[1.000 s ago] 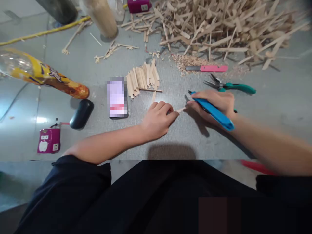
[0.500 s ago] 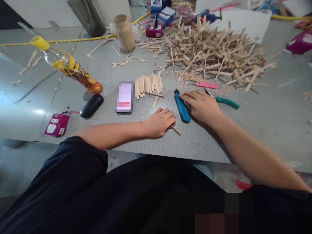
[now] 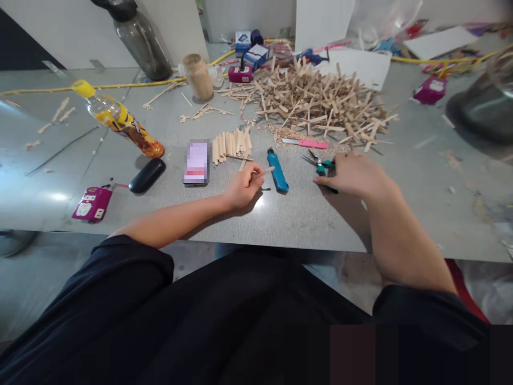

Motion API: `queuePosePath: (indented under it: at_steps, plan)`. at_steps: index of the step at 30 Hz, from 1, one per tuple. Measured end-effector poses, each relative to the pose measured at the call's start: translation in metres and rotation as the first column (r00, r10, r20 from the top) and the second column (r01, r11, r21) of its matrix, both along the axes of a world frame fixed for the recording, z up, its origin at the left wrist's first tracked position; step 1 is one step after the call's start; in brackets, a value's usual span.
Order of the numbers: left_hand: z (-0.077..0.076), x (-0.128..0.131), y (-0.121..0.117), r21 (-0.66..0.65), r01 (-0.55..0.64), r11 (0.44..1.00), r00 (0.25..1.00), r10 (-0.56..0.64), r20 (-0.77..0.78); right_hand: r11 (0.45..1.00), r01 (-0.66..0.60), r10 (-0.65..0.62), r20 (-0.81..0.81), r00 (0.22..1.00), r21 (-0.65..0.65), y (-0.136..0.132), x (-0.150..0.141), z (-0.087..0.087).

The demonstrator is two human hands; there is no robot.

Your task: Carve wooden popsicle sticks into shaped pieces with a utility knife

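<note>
- Stick (image 3: 266,171) pinched in left hand (image 3: 243,187), maybe unfinished.
- Right hand (image 3: 356,174) round green pliers (image 3: 321,170); can't tell if gripping.
- Neat row (image 3: 231,145), messy heap (image 3: 316,99): can't tell which is done.

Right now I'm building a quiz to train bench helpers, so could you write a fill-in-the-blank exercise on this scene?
1. While the right hand is at the pliers, the left hand holds a thin stick made of ____.
2. The utility knife between both hands has a ____ body.
3. The narrow knife near the wood shavings has a ____ handle.
4. The labelled drink bottle has a ____ cap.

Missing words: wood; blue; pink; yellow.
</note>
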State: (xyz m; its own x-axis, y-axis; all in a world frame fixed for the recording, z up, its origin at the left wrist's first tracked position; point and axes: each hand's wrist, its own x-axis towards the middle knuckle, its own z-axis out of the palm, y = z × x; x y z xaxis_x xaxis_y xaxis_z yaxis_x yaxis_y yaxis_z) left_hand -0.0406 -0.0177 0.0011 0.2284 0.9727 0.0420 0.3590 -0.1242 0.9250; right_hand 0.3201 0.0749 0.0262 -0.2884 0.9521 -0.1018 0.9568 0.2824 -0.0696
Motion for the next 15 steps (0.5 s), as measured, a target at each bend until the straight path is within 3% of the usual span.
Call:
queuePosePath:
  at_steps: [5, 9, 11, 15]
  plan:
    - [0.007, 0.016, 0.006, -0.084, -0.067, 0.994, 0.978, 0.082, 0.191, 0.998, -0.05, 0.044, -0.133, 0.99, -0.045, 0.004, -0.009, 0.017]
    - [0.005, 0.034, 0.016, -0.111, -0.12, 0.987, 0.933, 0.15, 0.327, 0.984, -0.062, 0.004, -0.324, 0.946, -0.169, 0.01, -0.008, 0.025]
    - [0.0, 0.042, 0.021, -0.092, -0.157, 0.983, 0.875, 0.182, 0.449, 0.98, -0.073, -0.015, -0.437, 0.899, -0.184, 0.007, -0.015, 0.024]
    - [-0.012, 0.048, 0.024, -0.062, -0.209, 0.976, 0.788, 0.206, 0.58, 0.976, -0.197, 0.109, -0.583, 0.805, -0.089, -0.009, -0.043, 0.008]
